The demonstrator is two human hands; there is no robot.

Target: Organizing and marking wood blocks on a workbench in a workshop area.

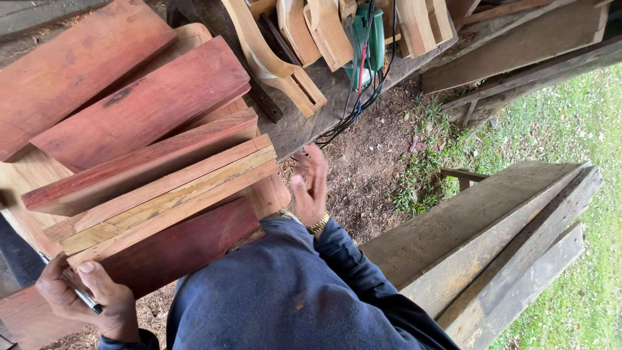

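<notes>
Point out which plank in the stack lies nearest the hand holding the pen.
The dark red plank at the bottom front of the stack; the left hand rests against its lower end, while the pale strips sit higher.

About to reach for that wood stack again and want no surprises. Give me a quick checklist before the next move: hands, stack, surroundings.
1. Left hand grip on the pen-like tool: ok, fingers closed around it.
2. Right hand free: ok, open and raised beside the stack, holding nothing.
3. Pale strips on top of the reddish planks: ok, lying side by side, ends roughly level.
4. Stack stability: cannot tell, its support is hidden.
5. Green power tool and cables: not ok, cables hang off the bench edge near the right hand.
</notes>
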